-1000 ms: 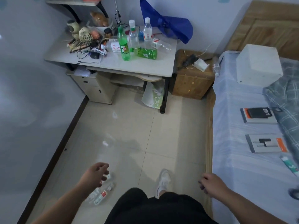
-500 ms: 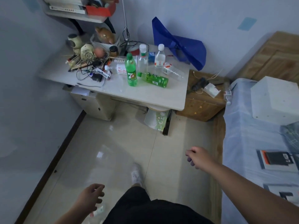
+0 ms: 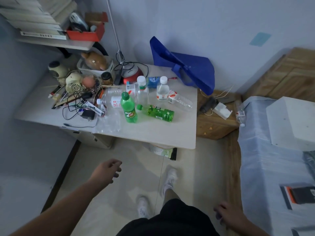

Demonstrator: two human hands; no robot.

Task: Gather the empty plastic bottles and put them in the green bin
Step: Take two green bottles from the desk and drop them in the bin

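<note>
White desk [image 3: 153, 133] carried several plastic bottles; green soda bottle [image 3: 128, 108] stood upright. Left hand [image 3: 106, 170] hung loosely open, empty; right hand [image 3: 227, 214] likewise relaxed, empty.

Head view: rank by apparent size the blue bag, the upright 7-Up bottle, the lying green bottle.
1. blue bag, clearly largest.
2. upright 7-Up bottle and lying green bottle look about alike; orientation differs, so no ranking.
</note>
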